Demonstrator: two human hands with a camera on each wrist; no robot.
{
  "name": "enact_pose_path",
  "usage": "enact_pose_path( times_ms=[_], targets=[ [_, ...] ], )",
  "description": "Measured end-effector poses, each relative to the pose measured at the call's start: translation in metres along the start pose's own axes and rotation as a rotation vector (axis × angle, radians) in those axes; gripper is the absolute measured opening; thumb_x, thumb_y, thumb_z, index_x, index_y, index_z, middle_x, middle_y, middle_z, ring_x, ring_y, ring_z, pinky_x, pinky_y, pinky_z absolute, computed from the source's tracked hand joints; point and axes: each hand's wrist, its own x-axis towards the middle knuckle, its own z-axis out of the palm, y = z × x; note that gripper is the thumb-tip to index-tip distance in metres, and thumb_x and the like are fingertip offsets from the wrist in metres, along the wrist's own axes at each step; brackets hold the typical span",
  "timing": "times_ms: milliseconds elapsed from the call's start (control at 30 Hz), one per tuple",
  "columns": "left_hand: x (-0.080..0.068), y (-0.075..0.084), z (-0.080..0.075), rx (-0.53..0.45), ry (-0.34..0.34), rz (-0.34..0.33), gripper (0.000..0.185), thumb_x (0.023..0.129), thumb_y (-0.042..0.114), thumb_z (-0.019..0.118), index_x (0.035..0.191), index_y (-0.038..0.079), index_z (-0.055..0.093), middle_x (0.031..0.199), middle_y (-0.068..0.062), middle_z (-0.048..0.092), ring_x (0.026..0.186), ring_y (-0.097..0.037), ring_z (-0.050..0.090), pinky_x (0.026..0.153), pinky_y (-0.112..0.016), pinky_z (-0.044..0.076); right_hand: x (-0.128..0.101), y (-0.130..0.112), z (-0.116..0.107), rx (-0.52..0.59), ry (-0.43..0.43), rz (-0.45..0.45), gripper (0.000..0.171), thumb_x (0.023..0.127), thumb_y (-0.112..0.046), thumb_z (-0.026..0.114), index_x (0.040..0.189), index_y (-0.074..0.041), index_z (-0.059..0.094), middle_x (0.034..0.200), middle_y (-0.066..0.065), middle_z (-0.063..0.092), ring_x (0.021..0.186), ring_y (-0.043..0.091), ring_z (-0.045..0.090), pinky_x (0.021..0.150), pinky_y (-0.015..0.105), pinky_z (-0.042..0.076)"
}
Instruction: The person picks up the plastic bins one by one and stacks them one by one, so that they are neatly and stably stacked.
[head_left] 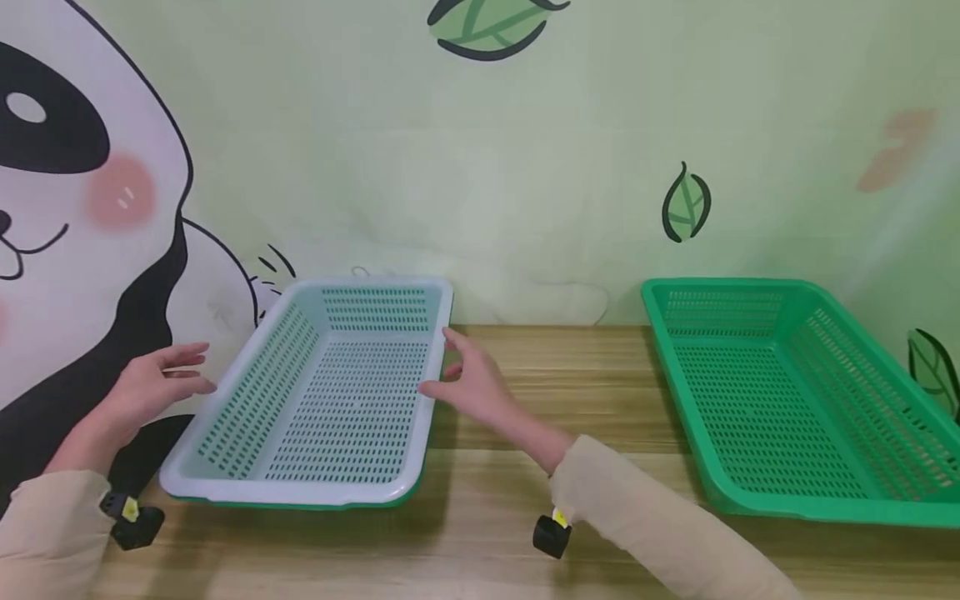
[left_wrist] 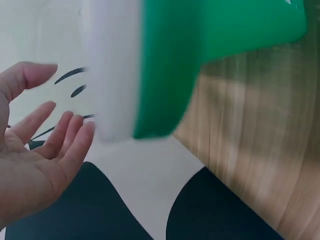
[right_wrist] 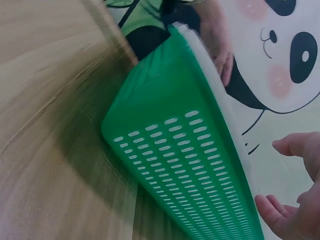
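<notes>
A white rectangular slotted basket [head_left: 262,490] sits inside a green basket [right_wrist: 185,145] on the left part of the table. Only the green one's outer wall and lower edge show. Just outside the left rim hovers my left hand [head_left: 153,383], its fingers loosely extended and apart from the basket in the left wrist view. At the opposite side is my right hand [head_left: 480,379], fingers and thumb spread around the right rim. Whether its fingertips touch the rim I cannot tell; the thumb [right_wrist: 287,145] stands clear of it. Neither hand grips anything.
Another green slotted basket [head_left: 723,467] stands on the right part of the wooden table [head_left: 555,367]. Behind the table is a pale green wall [head_left: 525,208] with a painted panda and leaves. Small black devices [head_left: 552,536] are worn at both wrists.
</notes>
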Motion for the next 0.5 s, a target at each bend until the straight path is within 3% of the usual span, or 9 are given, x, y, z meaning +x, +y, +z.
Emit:
enact_pose_path(
  times_ms=[167,233,300,500],
  targets=[
    [0.023,-0.042,0.003,0.007,-0.034,0.014,0.078,0.083,0.041,0.061,0.141,0.003,0.026,0.134,-0.028,0.035,0.112,-0.035,0.046,0.082,-0.052,0.045,-0.002,-0.001,0.000,0.023,-0.020,0.014,0.079,0.074,-0.014,0.073,0.139,-0.001,0.031,0.130,0.016,0.046,0.099,0.031,0.053,0.066,0.027,0.050],
    [0.029,-0.053,0.007,0.041,-0.011,-0.008,0.076,0.082,0.045,0.061,0.140,0.006,0.030,0.131,-0.022,0.040,0.104,-0.024,0.051,0.077,-0.046,0.048,-0.003,0.001,0.001,0.038,-0.028,0.032,0.079,0.074,-0.015,0.073,0.139,-0.001,0.032,0.133,0.015,0.044,0.103,0.033,0.051,0.069,0.030,0.050],
    [0.027,-0.052,0.009,0.040,-0.044,-0.016,0.079,0.083,0.045,0.059,0.141,0.003,0.026,0.133,-0.026,0.037,0.107,-0.030,0.049,0.080,-0.050,0.046,-0.004,0.004,0.004,0.053,-0.030,0.044,0.078,0.074,-0.014,0.073,0.139,-0.004,0.033,0.135,0.013,0.042,0.105,0.032,0.050,0.072,0.032,0.050],
    [0.003,-0.019,0.012,0.015,-0.121,0.017,0.073,0.087,0.034,0.057,0.137,-0.009,0.025,0.128,-0.033,0.038,0.102,-0.037,0.053,0.081,-0.052,0.044,-0.007,0.012,0.016,0.055,-0.046,0.010,0.075,0.073,-0.015,0.073,0.138,-0.007,0.035,0.130,0.015,0.040,0.096,0.028,0.051,0.066,0.031,0.050]
  ],
)
